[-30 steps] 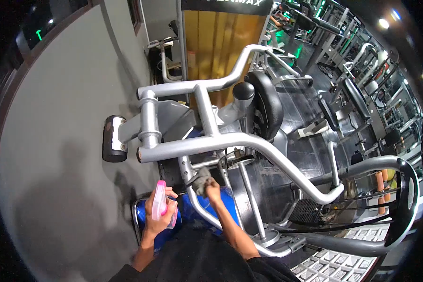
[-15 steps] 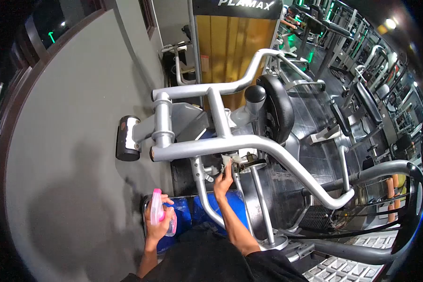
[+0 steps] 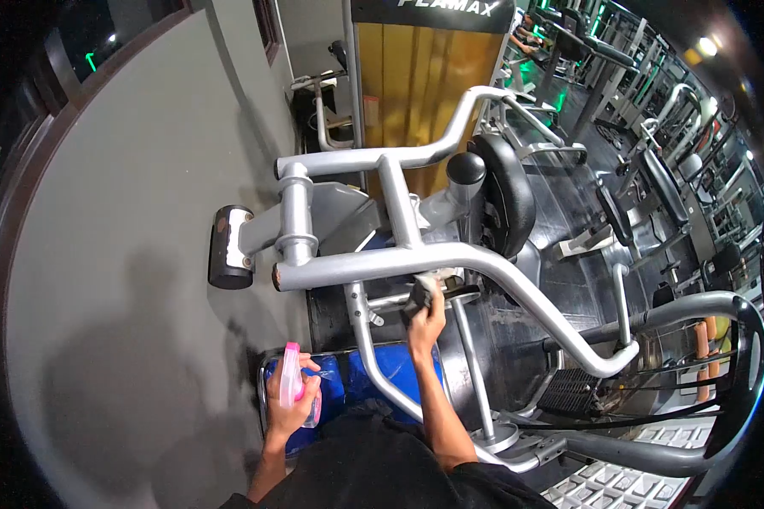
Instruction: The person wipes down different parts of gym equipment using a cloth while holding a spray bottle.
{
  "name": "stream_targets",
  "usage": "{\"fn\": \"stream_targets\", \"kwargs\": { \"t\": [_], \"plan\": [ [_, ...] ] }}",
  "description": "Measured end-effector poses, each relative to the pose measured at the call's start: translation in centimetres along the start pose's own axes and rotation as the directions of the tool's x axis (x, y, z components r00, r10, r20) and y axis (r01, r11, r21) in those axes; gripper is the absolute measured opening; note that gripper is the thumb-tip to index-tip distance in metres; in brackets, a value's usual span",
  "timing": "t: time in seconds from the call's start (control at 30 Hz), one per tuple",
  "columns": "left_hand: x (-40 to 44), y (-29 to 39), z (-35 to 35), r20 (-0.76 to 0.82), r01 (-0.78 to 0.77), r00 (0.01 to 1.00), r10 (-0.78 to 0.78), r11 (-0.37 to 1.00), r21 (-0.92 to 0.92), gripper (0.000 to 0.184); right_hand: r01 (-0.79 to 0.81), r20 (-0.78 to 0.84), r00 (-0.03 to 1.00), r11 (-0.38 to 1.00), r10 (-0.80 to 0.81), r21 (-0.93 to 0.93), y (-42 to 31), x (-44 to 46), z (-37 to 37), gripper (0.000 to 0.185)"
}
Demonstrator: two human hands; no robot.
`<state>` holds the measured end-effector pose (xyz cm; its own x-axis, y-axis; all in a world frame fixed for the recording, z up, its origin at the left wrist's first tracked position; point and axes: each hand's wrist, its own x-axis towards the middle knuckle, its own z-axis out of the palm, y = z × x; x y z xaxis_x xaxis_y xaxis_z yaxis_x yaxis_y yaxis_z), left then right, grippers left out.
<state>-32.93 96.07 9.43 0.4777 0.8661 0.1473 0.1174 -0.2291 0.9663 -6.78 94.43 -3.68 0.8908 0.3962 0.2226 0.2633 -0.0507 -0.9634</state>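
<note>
My left hand [image 3: 289, 407] is wrapped round a clear spray bottle [image 3: 291, 377] with a pink top, held low beside the grey wall. In my right hand [image 3: 428, 327] is a crumpled cloth [image 3: 421, 293], grey and whitish. That hand is just below the silver tube frame [image 3: 373, 265] of a gym machine, close to a round metal disc [image 3: 460, 294] on a thin post. Whether the cloth touches the metal, I cannot tell. Under my arms lies a blue padded seat [image 3: 390, 366].
A grey wall [image 3: 127, 212] runs along the left. Ahead stands the machine's gold panel [image 3: 424, 76], with a black round pad [image 3: 508, 191] before it. A thick curved tube [image 3: 645, 455] and black cables lie at the right. More gym machines and a person [image 3: 524, 36] are at the back right.
My right hand has moved slightly right with the cloth, which now shows a darker side. My left hand with the spray bottle has shifted barely to the right.
</note>
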Motion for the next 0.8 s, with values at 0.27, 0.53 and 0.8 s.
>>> {"fn": "stream_targets", "kwargs": {
  "t": [0.27, 0.53, 0.8],
  "plan": [
    [0.3, 0.3, 0.4, 0.082, -0.019, 0.996, 0.019, 1.000, -0.008, 0.033, -0.381, 0.246, 0.880, 0.913, 0.407, -0.146, 8.5, -2.9, 1.8, 0.039],
    [0.4, -0.2, 0.0, 0.049, -0.044, 0.998, 0.042, 0.998, 0.039, 0.032, -0.884, 0.743, 0.378, -0.023, 0.553, 0.467, 1.3, -2.5, 2.4, 0.025],
    [0.4, -0.3, 0.2, 0.017, -0.012, 1.000, 0.011, 1.000, 0.024, 0.034, -0.744, 0.735, 0.399, -0.276, 0.548, 0.609, 1.0, 0.9, 0.2, 0.028]
  ]
}}
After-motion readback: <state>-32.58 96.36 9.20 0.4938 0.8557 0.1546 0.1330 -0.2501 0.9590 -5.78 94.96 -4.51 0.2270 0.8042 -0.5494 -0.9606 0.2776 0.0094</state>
